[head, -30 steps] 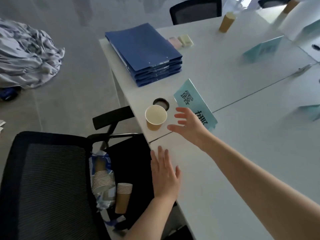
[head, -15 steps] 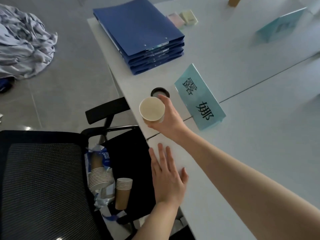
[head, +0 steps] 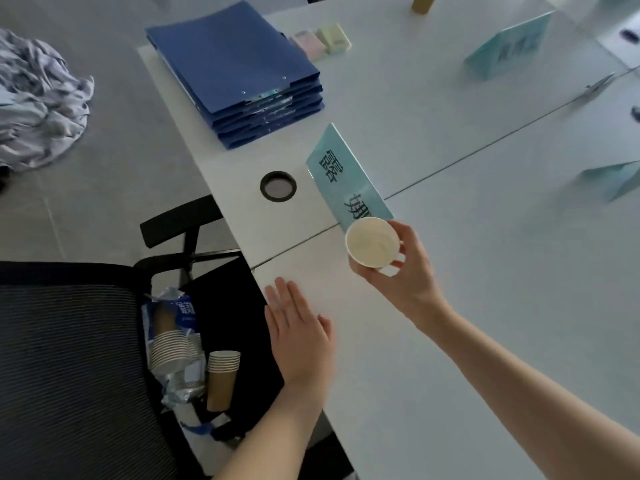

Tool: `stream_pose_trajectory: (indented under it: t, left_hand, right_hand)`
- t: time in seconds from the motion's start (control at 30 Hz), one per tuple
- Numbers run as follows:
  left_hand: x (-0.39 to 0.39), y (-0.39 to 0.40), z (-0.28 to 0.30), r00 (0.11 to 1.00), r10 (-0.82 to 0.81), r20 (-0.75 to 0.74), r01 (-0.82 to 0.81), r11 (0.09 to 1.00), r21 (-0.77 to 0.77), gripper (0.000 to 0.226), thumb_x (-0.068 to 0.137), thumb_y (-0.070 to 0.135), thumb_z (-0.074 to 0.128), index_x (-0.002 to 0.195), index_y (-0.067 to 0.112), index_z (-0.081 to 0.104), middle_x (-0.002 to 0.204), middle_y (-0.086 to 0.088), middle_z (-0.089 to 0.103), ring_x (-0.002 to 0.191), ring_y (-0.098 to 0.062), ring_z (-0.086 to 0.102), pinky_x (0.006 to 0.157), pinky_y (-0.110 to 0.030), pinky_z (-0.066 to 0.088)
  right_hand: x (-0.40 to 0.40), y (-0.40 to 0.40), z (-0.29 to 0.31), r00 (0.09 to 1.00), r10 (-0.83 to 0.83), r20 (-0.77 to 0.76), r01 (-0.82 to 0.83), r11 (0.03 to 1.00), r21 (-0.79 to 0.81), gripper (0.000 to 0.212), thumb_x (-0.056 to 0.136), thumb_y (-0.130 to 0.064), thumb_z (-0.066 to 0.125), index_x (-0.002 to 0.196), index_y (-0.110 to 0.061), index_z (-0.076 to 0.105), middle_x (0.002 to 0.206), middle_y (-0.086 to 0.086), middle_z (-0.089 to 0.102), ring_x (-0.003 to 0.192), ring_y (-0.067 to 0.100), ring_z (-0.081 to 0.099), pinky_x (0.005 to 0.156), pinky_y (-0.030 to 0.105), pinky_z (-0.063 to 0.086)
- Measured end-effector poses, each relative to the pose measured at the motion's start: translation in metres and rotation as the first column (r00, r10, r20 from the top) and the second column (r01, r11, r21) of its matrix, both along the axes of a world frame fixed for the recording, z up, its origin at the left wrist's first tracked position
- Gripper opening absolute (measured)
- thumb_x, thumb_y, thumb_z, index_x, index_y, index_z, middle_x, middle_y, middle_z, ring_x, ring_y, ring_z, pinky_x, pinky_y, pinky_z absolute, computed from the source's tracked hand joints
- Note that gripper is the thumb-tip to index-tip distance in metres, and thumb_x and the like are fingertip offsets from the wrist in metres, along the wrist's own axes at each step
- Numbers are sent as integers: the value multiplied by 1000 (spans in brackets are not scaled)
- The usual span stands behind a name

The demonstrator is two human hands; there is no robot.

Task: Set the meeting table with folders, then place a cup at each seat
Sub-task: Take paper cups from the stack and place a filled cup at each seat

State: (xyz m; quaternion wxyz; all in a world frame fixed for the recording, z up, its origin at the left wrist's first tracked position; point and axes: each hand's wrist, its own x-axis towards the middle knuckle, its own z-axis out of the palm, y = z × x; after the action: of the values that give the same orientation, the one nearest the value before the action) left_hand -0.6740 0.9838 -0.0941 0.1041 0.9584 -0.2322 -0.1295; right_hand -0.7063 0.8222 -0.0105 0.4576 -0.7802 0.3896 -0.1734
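My right hand (head: 403, 282) grips an empty paper cup (head: 372, 241) from the side, held just above the white table (head: 485, 306), right next to the near end of a teal name card (head: 346, 178). My left hand (head: 299, 332) lies flat with straight fingers on the table's near edge. A stack of several blue folders (head: 235, 71) sits at the table's far left corner. On the black chair seat to the left stand a short stack of brown cups (head: 222, 379) and an opened plastic sleeve of more cups (head: 171, 344).
A round cable hole (head: 278, 186) is in the table by the name card. Two more teal name cards (head: 509, 46) (head: 613, 178) stand farther right; another brown cup (head: 423, 2) at the far edge; sticky note pads (head: 320, 39) beside the folders. A mesh chair back (head: 65, 375) is at my left. Crumpled cloth (head: 38, 102) lies on the floor.
My right hand reached the cup beside the cable hole, gripped it, lifted it and carried it rightward to the near end of the name card. My left hand stayed flat on the table edge.
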Motion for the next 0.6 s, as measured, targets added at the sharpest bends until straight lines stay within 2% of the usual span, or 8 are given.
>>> stream_pose_trajectory:
  t: [0.1, 0.3, 0.43, 0.53, 0.6]
  left_hand:
    - [-33, -27, 6, 998, 38, -59, -39, 999, -9, 75, 86, 35, 46, 146, -8, 30, 155, -24, 25, 147, -35, 19, 116, -53, 17]
    - [-66, -45, -4, 999, 46, 12, -46, 999, 6, 84, 85, 46, 39, 150, -5, 21, 159, -23, 16, 149, -36, 7, 119, -54, 8]
    - [-66, -46, -7, 997, 52, 51, -54, 998, 32, 85, 86, 48, 37, 151, -3, 18, 160, -22, 13, 149, -35, 4, 119, -54, 8]
    - [-65, -46, -8, 996, 61, 59, -64, 997, 51, 86, 84, 49, 36, 150, -3, 19, 160, -21, 14, 149, -35, 6, 119, -54, 9]
    - [-66, -47, -8, 996, 58, 66, -61, 997, 46, 86, 85, 50, 36, 150, -3, 20, 159, -22, 14, 149, -35, 7, 119, -54, 10]
  right_hand:
    - [-21, -16, -2, 1000, -18, 0, 18, 999, 44, 67, 64, -16, 86, 118, -26, 49, 115, -7, 57, 104, 15, 57, 87, 42, 55]
    - [-32, -40, -23, 1000, -14, 12, 13, 998, 68, 65, 66, -21, 84, 120, -25, 48, 119, -3, 58, 106, 14, 58, 89, 38, 54]
    - [-32, -44, -37, 1000, 12, 25, -14, 995, 98, 67, 65, -25, 84, 121, -27, 46, 119, 0, 57, 109, 19, 58, 87, 42, 55]
    - [-29, -43, -42, 999, 11, 38, -15, 996, 93, 76, 66, -27, 81, 129, -27, 39, 125, 0, 53, 113, 22, 56, 90, 44, 53]
    - [-31, -44, -43, 1000, 29, -5, -28, 996, 86, 89, 66, -24, 80, 139, -29, 29, 132, 1, 48, 119, 23, 51, 97, 45, 48]
